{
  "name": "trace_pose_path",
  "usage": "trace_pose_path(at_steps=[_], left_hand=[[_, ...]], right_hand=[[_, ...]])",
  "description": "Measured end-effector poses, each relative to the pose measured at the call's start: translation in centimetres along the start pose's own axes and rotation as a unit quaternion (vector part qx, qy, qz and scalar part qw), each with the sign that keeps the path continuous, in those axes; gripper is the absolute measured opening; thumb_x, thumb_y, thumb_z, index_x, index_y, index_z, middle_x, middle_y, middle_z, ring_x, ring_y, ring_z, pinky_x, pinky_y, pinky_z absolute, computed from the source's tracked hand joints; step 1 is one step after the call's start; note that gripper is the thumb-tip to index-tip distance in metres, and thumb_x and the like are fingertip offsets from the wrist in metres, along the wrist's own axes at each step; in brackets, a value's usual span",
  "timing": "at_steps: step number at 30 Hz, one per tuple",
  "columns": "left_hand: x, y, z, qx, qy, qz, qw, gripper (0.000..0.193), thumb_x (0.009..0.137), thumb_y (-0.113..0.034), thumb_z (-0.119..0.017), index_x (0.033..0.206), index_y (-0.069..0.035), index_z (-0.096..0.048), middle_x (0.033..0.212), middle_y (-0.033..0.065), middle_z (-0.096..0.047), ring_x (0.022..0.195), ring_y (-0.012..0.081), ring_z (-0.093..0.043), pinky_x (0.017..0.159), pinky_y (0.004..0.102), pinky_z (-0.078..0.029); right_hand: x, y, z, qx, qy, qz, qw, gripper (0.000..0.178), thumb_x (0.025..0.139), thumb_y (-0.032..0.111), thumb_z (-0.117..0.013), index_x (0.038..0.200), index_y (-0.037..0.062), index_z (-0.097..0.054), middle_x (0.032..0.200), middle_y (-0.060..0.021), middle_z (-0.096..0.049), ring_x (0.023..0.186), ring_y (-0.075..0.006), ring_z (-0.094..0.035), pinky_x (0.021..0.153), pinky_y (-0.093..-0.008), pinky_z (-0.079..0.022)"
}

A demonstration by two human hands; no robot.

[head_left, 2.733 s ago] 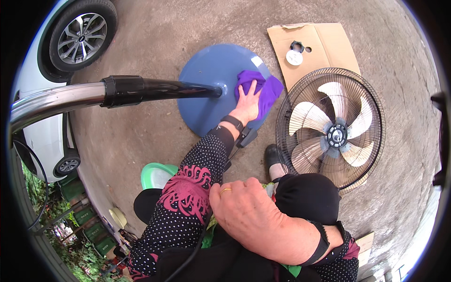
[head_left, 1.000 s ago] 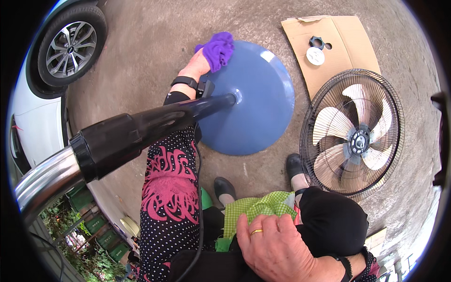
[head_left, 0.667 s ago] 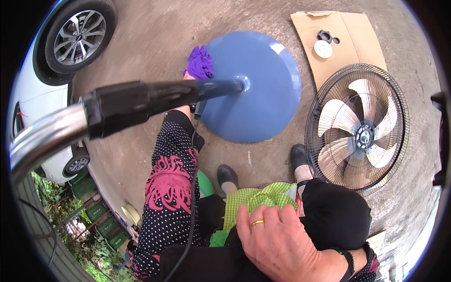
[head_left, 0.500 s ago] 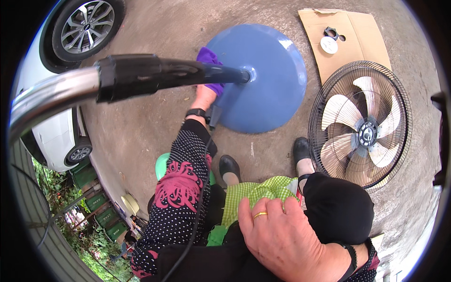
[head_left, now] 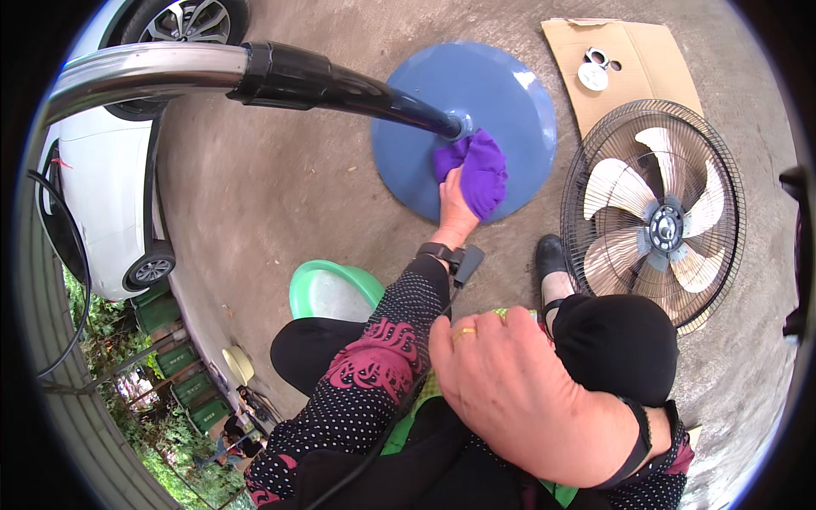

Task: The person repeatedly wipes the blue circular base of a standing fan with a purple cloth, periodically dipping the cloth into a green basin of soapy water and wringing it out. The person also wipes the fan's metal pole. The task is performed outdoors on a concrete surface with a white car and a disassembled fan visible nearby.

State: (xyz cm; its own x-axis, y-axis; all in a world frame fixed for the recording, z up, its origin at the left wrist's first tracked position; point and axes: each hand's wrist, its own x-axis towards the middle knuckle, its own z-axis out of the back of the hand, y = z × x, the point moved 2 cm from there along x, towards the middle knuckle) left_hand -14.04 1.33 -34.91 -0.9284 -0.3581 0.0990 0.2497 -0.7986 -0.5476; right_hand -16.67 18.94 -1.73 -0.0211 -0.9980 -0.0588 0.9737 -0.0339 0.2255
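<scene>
My left hand (head_left: pixel 456 208) grips a purple cloth (head_left: pixel 484 174) and presses it on the near part of a round, glossy blue stand base (head_left: pixel 510 98), close to the foot of the pole. The dark pole (head_left: pixel 365 92) rises from the base's middle and leans toward the upper left, ending in a bent chrome tube (head_left: pixel 153 68). Over my lap is my right hand (head_left: pixel 518 399), its fingers curled downward and the tips hidden. Whatever it holds, if anything, is out of sight.
To the right, a fan head with a wire guard (head_left: pixel 663 225) stands beside my shoe (head_left: pixel 552 263). Behind it lies a cardboard sheet (head_left: pixel 654 68) with a white disc (head_left: pixel 592 77) and a dark ring (head_left: pixel 597 57). A green basin (head_left: pixel 336 289) sits left; a white car (head_left: pixel 106 195) is parked beyond.
My left hand has carried the purple cloth from the base's left edge around to its near side. The pole appears shifted in view, and the green basin shows more fully. My right hand stays curled.
</scene>
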Motion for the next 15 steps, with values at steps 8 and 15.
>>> trace_pose_path(at_steps=[8, 15], left_hand=[[1.5, 1.0, 11.2, -0.564, -0.093, 0.156, 0.805, 0.021, 0.088, -0.007, -0.064, 0.109, -0.011, -0.062, 0.09, 0.0005, -0.06, 0.078, 0.0141, -0.057, 0.071, 0.0313, -0.049], [9.4, -5.4, 21.2, -0.423, -0.188, -0.02, 0.886, 0.044, 0.071, 0.007, -0.074, 0.112, -0.004, -0.061, 0.095, 0.0021, -0.064, 0.076, 0.0163, -0.062, 0.071, 0.0293, -0.051]], right_hand=[[0.3, 0.1, -1.1, 0.015, 0.027, -0.07, 0.997, 0.011, 0.079, 0.018, -0.064, 0.087, 0.0108, -0.062, 0.073, 0.0041, -0.059, 0.07, -0.0121, -0.06, 0.056, -0.0313, -0.039], [-0.3, 0.7, -1.1, 0.01, 0.028, -0.073, 0.997, 0.012, 0.079, 0.017, -0.061, 0.088, 0.0118, -0.053, 0.073, 0.0033, -0.052, 0.07, -0.012, -0.055, 0.063, -0.0291, -0.039]])
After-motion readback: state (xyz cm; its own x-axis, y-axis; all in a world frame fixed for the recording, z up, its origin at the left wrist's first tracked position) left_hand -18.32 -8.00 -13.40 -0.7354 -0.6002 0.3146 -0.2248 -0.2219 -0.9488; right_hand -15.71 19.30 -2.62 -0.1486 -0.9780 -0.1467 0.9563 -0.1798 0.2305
